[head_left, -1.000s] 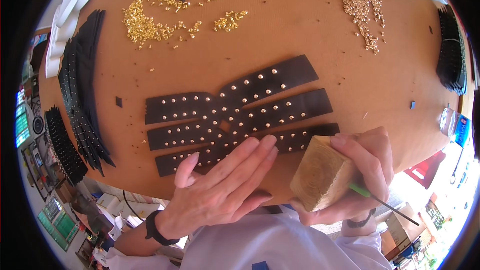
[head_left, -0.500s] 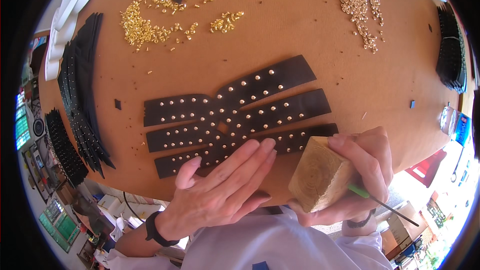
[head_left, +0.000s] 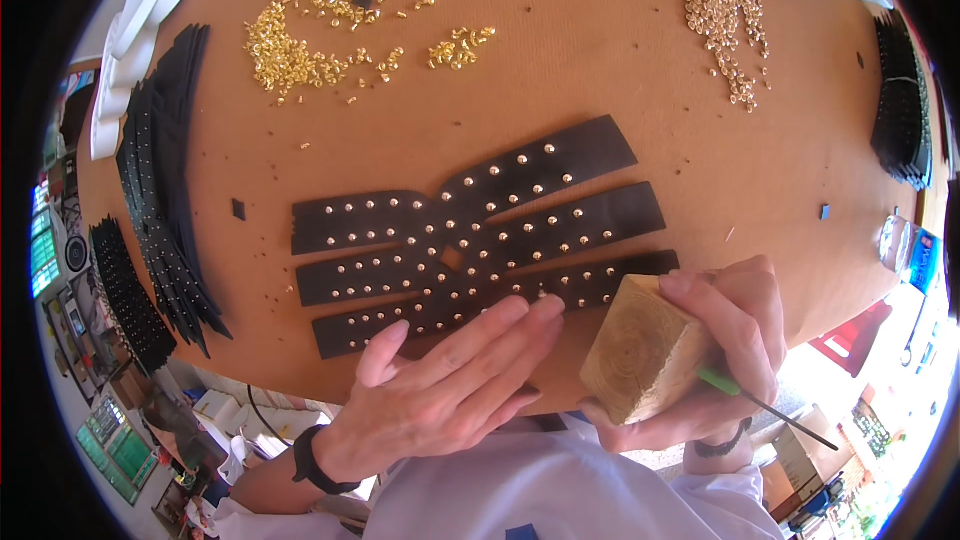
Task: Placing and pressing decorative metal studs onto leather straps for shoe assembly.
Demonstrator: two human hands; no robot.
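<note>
A black, leather-like piece (head_left: 635, 205) lies flat in front of me, its strips fanning out to both sides from a middle with a diamond-shaped hole. Rows of shiny domed rivets stud it. My left hand (head_left: 450, 375) is open, fingers stretched side by side and thumb apart, at the near edge of the lowest strip; whether the fingertips touch it I cannot tell. A squared wooden block (head_left: 640, 345) is gripped in my right hand (head_left: 745, 330), end grain showing. The same hand holds a tool with a green handle (head_left: 718, 381) and thin dark shaft against the block.
Gold rivet parts (head_left: 290, 55) lie loose at the far left, rose-gold rivet caps (head_left: 720, 15) at the far right. Stacks of studded black strips (head_left: 160, 175) line the left edge; another bundle (head_left: 900, 100) lies at the right, near a clear bottle with a blue label (head_left: 922, 258).
My left fingertips have shifted slightly right and nearer to me. The tabletop and black piece appear a little lower and further right in view. My right hand keeps its hold.
</note>
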